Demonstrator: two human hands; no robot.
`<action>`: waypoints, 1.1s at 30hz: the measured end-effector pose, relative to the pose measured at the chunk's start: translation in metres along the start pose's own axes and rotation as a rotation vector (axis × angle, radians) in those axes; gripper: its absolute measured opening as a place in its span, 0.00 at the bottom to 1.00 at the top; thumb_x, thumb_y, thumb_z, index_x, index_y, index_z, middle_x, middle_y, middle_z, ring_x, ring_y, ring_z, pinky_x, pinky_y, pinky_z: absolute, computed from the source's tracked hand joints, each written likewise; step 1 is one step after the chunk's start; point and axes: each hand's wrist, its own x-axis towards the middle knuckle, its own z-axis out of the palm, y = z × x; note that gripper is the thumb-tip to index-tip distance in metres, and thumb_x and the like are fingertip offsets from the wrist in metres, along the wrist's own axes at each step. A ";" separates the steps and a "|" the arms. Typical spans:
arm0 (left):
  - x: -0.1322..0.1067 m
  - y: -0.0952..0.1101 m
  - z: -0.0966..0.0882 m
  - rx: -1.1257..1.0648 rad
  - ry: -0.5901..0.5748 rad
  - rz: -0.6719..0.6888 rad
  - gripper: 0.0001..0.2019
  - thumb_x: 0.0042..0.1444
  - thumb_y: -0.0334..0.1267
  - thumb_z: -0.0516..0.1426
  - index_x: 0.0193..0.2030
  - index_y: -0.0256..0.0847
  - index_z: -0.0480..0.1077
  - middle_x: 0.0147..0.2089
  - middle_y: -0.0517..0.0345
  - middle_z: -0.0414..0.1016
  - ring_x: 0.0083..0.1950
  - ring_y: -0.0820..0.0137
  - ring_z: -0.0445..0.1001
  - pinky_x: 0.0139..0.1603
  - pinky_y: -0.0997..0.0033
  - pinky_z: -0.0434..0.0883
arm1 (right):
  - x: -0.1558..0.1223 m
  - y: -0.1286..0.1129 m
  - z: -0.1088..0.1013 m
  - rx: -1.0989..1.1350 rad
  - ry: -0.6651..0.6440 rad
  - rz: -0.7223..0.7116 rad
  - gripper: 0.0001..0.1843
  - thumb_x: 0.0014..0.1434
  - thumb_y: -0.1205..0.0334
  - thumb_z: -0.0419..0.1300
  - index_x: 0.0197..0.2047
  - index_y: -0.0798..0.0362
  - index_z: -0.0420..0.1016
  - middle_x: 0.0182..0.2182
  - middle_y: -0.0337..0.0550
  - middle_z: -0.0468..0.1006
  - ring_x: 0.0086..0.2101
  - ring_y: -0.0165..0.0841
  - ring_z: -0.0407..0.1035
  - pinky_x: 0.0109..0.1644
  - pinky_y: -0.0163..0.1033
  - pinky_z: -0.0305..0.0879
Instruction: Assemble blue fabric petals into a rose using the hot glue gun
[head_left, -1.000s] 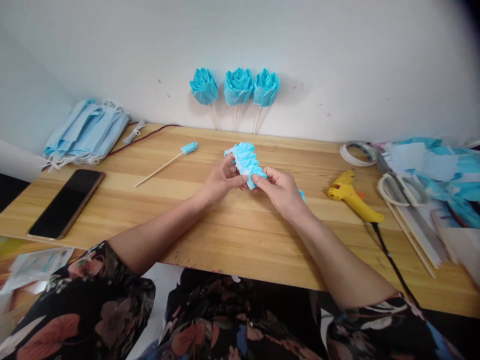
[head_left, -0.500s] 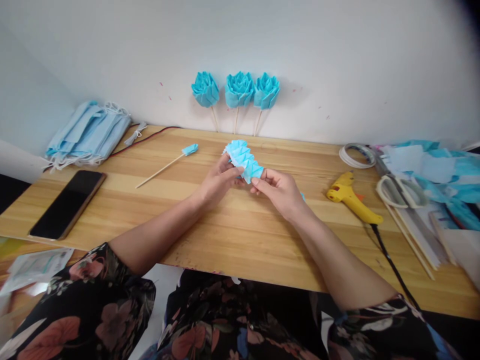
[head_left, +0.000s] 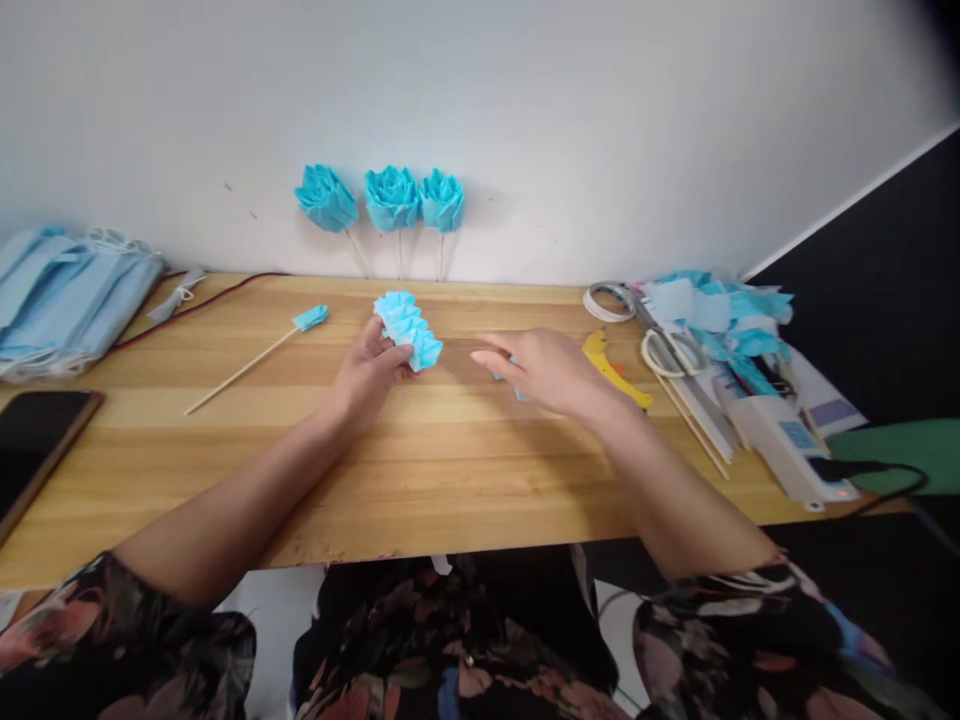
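Note:
My left hand (head_left: 369,372) grips a bunch of folded light-blue petals (head_left: 409,330), thumb on top and fingers beneath, above the middle of the table. To its right, my right hand (head_left: 551,368) is held out with thumb and forefinger apart and nothing visible between them. Partly hidden under that hand lies a small blue piece (head_left: 521,394). A wooden stick (head_left: 244,370) with a small blue bud (head_left: 310,318) on its end lies left of my left hand. Just beyond my right wrist, a yellow glue gun (head_left: 611,368) is partly covered by it.
Three blue flowers on sticks (head_left: 393,198) lean against the wall. At the left are a stack of face masks (head_left: 71,300) and a phone (head_left: 37,440). On the right lie a tape roll (head_left: 609,301), scissors (head_left: 673,353), blue scraps (head_left: 712,305) and a white power strip (head_left: 784,450).
My right hand has let go of the petals and moved right, towards the small blue piece. My left hand still holds the petals. The view has turned to the right.

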 end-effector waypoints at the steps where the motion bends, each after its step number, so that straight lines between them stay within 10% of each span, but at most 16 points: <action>1: -0.001 0.001 0.001 -0.005 -0.007 -0.009 0.20 0.48 0.33 0.63 0.50 0.41 0.66 0.37 0.59 0.74 0.33 0.73 0.72 0.32 0.73 0.70 | -0.008 0.010 -0.009 -0.092 -0.018 0.024 0.17 0.64 0.47 0.56 0.43 0.48 0.81 0.30 0.45 0.82 0.33 0.40 0.74 0.35 0.39 0.60; 6: -0.006 0.003 0.005 -0.024 -0.043 -0.022 0.22 0.49 0.34 0.63 0.51 0.41 0.66 0.37 0.58 0.74 0.34 0.72 0.72 0.32 0.72 0.71 | -0.061 0.076 -0.025 -0.473 0.023 0.192 0.15 0.63 0.58 0.56 0.49 0.54 0.76 0.39 0.53 0.81 0.40 0.48 0.74 0.41 0.46 0.65; 12: -0.006 0.003 0.006 -0.032 -0.095 -0.024 0.24 0.47 0.34 0.64 0.52 0.42 0.66 0.37 0.57 0.74 0.34 0.72 0.73 0.33 0.73 0.70 | -0.088 0.111 0.008 -0.490 0.099 0.227 0.27 0.62 0.64 0.51 0.63 0.64 0.64 0.48 0.64 0.77 0.48 0.52 0.72 0.49 0.52 0.67; 16: -0.004 0.003 0.004 -0.029 -0.104 -0.020 0.24 0.47 0.33 0.65 0.52 0.42 0.67 0.37 0.58 0.74 0.34 0.72 0.73 0.33 0.73 0.70 | -0.084 0.104 0.005 -0.362 0.182 0.350 0.30 0.61 0.61 0.51 0.64 0.66 0.63 0.45 0.65 0.79 0.44 0.53 0.73 0.46 0.54 0.68; 22: -0.002 0.002 0.003 -0.055 -0.087 -0.059 0.22 0.48 0.36 0.65 0.51 0.40 0.67 0.38 0.57 0.73 0.34 0.72 0.72 0.32 0.72 0.70 | -0.068 0.074 -0.032 0.778 0.454 0.363 0.19 0.60 0.48 0.54 0.47 0.49 0.76 0.41 0.51 0.81 0.35 0.41 0.74 0.27 0.40 0.67; 27: -0.001 0.001 0.002 -0.075 -0.083 -0.069 0.21 0.48 0.37 0.65 0.49 0.41 0.67 0.37 0.58 0.73 0.33 0.72 0.72 0.31 0.73 0.67 | -0.051 0.039 -0.019 0.965 0.207 0.321 0.17 0.55 0.46 0.64 0.34 0.52 0.77 0.35 0.51 0.81 0.20 0.30 0.63 0.17 0.37 0.51; 33: 0.004 -0.002 -0.002 0.002 -0.080 -0.068 0.26 0.47 0.41 0.66 0.52 0.41 0.65 0.33 0.59 0.73 0.27 0.74 0.69 0.26 0.75 0.64 | -0.037 0.016 -0.007 0.957 0.049 0.100 0.17 0.60 0.46 0.60 0.33 0.52 0.79 0.38 0.50 0.81 0.20 0.30 0.64 0.22 0.40 0.59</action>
